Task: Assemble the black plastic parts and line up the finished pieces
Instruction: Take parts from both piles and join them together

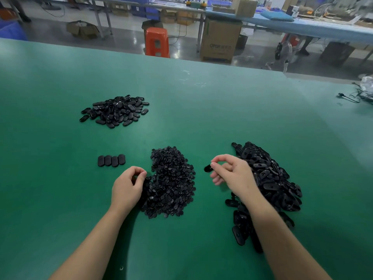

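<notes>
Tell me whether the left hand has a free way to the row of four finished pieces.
Probably yes: the left hand sits at the middle pile's edge, and only bare green table lies between it and the row of four finished pieces.

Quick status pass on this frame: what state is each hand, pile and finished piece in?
left hand: fingers curled at the small-parts pile's edge; contents hidden
right hand: pinches one black part above the table
small-parts pile: loose heap
oval-shell pile: loose heap
far pile: loose heap
finished row: four pieces side by side
</notes>
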Demonstrator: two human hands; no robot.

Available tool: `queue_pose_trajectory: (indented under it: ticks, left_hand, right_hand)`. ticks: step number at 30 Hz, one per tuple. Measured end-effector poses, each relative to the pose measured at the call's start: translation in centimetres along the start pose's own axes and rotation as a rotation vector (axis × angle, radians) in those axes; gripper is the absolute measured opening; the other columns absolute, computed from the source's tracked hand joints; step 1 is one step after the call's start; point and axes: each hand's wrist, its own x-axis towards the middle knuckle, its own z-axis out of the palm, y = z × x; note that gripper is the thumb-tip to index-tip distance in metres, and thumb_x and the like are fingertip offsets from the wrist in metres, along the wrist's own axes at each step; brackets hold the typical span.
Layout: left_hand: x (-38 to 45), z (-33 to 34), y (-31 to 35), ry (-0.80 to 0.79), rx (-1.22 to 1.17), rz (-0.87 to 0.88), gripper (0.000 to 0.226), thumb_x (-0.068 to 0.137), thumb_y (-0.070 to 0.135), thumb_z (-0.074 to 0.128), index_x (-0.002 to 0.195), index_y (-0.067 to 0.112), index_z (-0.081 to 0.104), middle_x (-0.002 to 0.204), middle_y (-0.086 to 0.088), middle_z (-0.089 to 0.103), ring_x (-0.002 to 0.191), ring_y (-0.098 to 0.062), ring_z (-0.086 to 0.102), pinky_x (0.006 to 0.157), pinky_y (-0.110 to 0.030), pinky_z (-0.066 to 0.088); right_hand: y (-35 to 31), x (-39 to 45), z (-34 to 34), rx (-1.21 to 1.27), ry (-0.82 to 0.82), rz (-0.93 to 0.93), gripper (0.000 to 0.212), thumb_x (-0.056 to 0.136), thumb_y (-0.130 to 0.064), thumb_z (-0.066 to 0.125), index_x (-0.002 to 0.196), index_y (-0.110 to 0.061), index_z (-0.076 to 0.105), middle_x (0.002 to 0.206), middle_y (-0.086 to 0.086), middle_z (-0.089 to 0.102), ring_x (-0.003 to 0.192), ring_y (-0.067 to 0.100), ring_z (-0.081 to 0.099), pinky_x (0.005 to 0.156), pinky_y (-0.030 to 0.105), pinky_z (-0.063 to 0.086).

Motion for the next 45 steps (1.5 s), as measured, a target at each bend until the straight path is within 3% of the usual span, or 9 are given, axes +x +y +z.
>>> queue_pose_trajectory:
  ticks: [5, 11, 15, 24, 30, 32, 36, 39, 45]
  left_hand:
    - [0.0, 0.0, 0.0, -0.002, 0.014, -0.004, 0.018, 0.096, 0.027, 0.065, 0.080, 0.035, 0.062, 0.071, 0.011, 0.063, 0.066, -0.010, 0.057, 0.058, -0.028, 0.042]
    - [0.1, 0.1, 0.0, 0.000, 0.009, -0.019, 0.017, 0.096, 0.029, 0.065, 0.081, 0.035, 0.063, 0.067, 0.011, 0.062, 0.059, -0.006, 0.054, 0.055, -0.027, 0.040]
    - [0.0, 0.0, 0.0, 0.005, -0.006, -0.034, 0.017, 0.095, 0.030, 0.067, 0.080, 0.036, 0.065, 0.063, 0.012, 0.062, 0.056, -0.005, 0.054, 0.053, -0.026, 0.040]
    - [0.1, -0.1, 0.5, 0.023, -0.060, -0.045, 0.015, 0.094, 0.024, 0.070, 0.083, 0.035, 0.070, 0.070, 0.009, 0.069, 0.066, -0.018, 0.062, 0.061, -0.032, 0.050]
    - [-0.2, -0.2, 1.5, 0.032, -0.034, 0.028, 0.020, 0.095, 0.014, 0.067, 0.105, 0.028, 0.075, 0.083, 0.014, 0.069, 0.063, 0.000, 0.054, 0.060, -0.014, 0.040]
    - [-0.3, 0.1, 2.6, 0.004, -0.130, -0.004, 0.020, 0.093, 0.015, 0.068, 0.101, 0.033, 0.075, 0.072, 0.008, 0.069, 0.056, -0.002, 0.051, 0.054, -0.012, 0.040]
    - [-0.6, 1.0, 5.5, -0.075, -0.442, -0.135, 0.020, 0.089, 0.010, 0.073, 0.091, 0.029, 0.078, 0.079, 0.004, 0.074, 0.066, -0.002, 0.060, 0.061, -0.012, 0.048]
    - [-1.1, 1.6, 7.2, -0.151, -0.630, -0.216, 0.017, 0.089, 0.005, 0.073, 0.091, 0.020, 0.079, 0.069, 0.005, 0.061, 0.048, -0.002, 0.044, 0.047, -0.012, 0.036]
    - [-1.5, 2.4, 8.3, -0.228, -0.808, -0.325, 0.015, 0.088, -0.002, 0.071, 0.094, 0.011, 0.077, 0.062, 0.006, 0.051, 0.049, -0.006, 0.031, 0.043, -0.017, 0.026]
  right_hand:
    - [2.4, -1.0, 4.4, 0.305, 0.164, 0.073, 0.002, 0.095, -0.002, 0.067, 0.095, -0.002, 0.068, 0.081, 0.010, 0.076, 0.075, 0.022, 0.075, 0.064, 0.026, 0.061]
    - [4.6, -1.2, 8.0, 0.238, 0.343, 0.102, 0.025, 0.099, -0.009, 0.063, 0.120, -0.022, 0.064, 0.086, 0.005, 0.071, 0.070, 0.011, 0.071, 0.075, 0.027, 0.061]
    - [5.6, -1.6, 9.3, 0.167, 0.443, 0.111, 0.020, 0.101, -0.012, 0.061, 0.106, -0.030, 0.066, 0.083, 0.001, 0.070, 0.064, 0.010, 0.071, 0.069, 0.023, 0.057]
    - [7.1, -1.4, 10.1, 0.139, 0.450, 0.077, 0.024, 0.101, -0.012, 0.058, 0.106, -0.035, 0.064, 0.084, -0.003, 0.071, 0.063, 0.010, 0.069, 0.066, 0.024, 0.058]
    - [7.4, -1.3, 10.2, 0.160, 0.441, 0.074, 0.028, 0.101, -0.011, 0.058, 0.111, -0.037, 0.065, 0.088, -0.010, 0.073, 0.063, 0.008, 0.068, 0.065, 0.024, 0.059]
    - [7.3, -1.4, 10.2, 0.161, 0.442, 0.064, 0.034, 0.101, -0.012, 0.059, 0.104, -0.046, 0.062, 0.087, -0.009, 0.072, 0.063, 0.009, 0.068, 0.065, 0.024, 0.059]
    - [7.1, -1.5, 10.2, 0.164, 0.449, 0.049, 0.034, 0.100, -0.012, 0.059, 0.100, -0.046, 0.062, 0.088, -0.003, 0.071, 0.067, 0.012, 0.065, 0.062, 0.023, 0.057]
    - [7.1, -1.5, 10.1, 0.167, 0.447, 0.045, 0.030, 0.100, -0.014, 0.060, 0.101, -0.044, 0.063, 0.086, 0.000, 0.071, 0.068, 0.016, 0.066, 0.061, 0.023, 0.056]
    - [7.3, -1.5, 10.2, 0.194, 0.445, 0.059, 0.029, 0.100, -0.012, 0.061, 0.123, -0.030, 0.067, 0.098, -0.009, 0.075, 0.071, 0.011, 0.069, 0.065, 0.020, 0.056]
